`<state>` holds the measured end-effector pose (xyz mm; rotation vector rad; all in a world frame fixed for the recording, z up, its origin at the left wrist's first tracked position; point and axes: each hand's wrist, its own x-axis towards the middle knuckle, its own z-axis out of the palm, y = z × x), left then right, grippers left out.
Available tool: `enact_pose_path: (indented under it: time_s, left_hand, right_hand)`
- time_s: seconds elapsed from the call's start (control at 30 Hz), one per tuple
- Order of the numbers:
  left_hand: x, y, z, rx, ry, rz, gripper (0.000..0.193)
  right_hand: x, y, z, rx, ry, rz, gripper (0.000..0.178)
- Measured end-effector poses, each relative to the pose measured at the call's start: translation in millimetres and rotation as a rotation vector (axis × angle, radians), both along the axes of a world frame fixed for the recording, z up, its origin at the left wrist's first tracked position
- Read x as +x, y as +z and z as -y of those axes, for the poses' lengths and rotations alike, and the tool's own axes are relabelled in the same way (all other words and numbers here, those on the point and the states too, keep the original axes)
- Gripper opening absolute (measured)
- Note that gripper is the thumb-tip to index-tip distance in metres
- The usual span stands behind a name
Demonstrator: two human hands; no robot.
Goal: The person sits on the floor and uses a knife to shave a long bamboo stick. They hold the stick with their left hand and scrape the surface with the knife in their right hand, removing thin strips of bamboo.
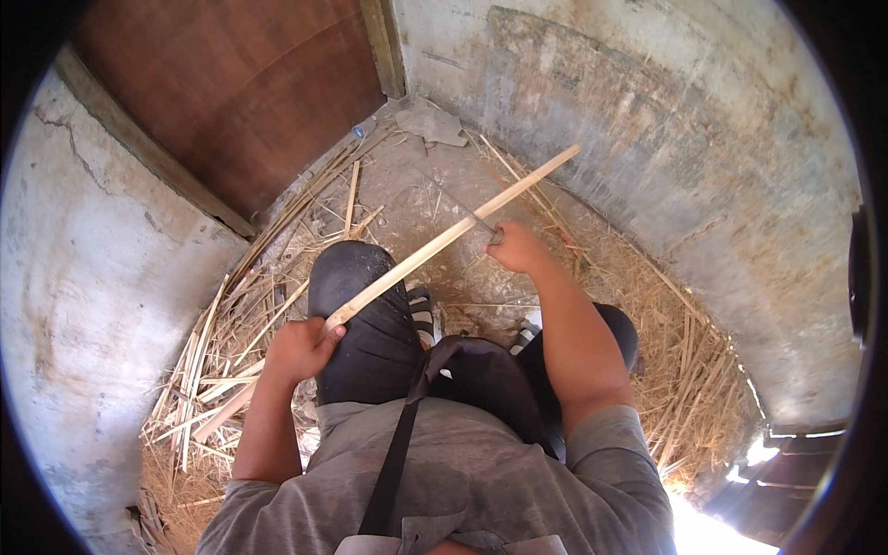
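A long, pale bamboo strip (435, 245) slants from lower left to upper right, passing over my left knee. My left hand (301, 350) is closed around its near end, the thumb along the strip. My right hand (518, 248) grips a thin-bladed knife (489, 228) near the strip's far half. The blade crosses the strip and points toward the far left; whether it cuts in or only touches cannot be told. My fingers hide most of the knife's handle.
Split bamboo pieces (208, 379) and shavings pile up at the left, with more shavings (684, 388) along the right wall (647, 120). A brown door (231, 83) stands at the far left. A black bag (481, 370) lies over my lap.
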<state>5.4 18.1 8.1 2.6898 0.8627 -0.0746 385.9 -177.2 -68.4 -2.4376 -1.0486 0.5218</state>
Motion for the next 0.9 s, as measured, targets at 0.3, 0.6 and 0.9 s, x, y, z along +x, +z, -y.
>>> enact_pose_path:
  time_s: [0.3, 0.6, 0.9]
  left_hand:
    - [-0.1, 2.9, 0.4, -0.015, 0.004, 0.002, 0.055]
    - [1.2, 6.3, 2.5, -0.04, 0.038, -0.029, 0.054]
    - [4.6, 11.2, 4.2, -0.029, 0.026, -0.039, 0.055]
  right_hand:
    - [-26.1, 20.6, -11.3, -0.04, 0.25, 0.037, 0.046]
    - [-41.8, 16.3, -19.0, 0.001, 0.375, 0.015, 0.041]
    - [-15.1, 1.2, -4.4, 0.002, 0.154, 0.034, 0.045]
